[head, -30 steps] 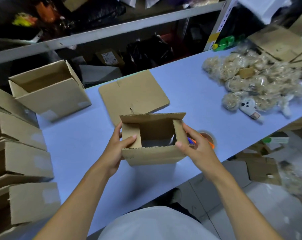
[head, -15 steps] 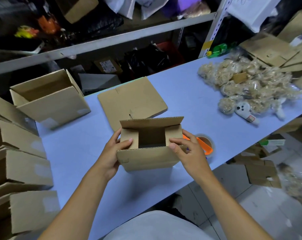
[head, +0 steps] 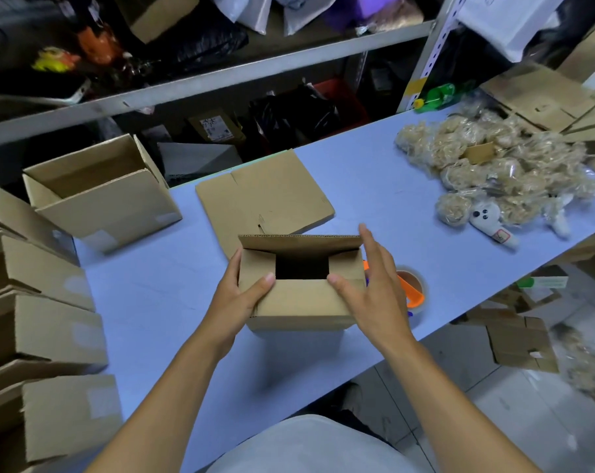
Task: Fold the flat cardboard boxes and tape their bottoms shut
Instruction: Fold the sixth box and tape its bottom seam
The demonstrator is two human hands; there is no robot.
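Box (head: 301,298) at table (head: 374,186) centre, three bottom flaps down, 12 o'clock flap raised, untaped; left hand (head: 236,295) pinching 9 o'clock flap, right hand (head: 371,288) spread at 3 o'clock; tape dispenser (head: 410,290) at 3 o'clock, flat blank (head: 262,199) at 12 o'clock unfolded.

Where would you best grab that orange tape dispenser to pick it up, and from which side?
Probably by the orange handle, coming from the right or from above. The tape dispenser lies on the table tucked behind the right hand and the small box, so its left side is blocked; the far end is hidden.
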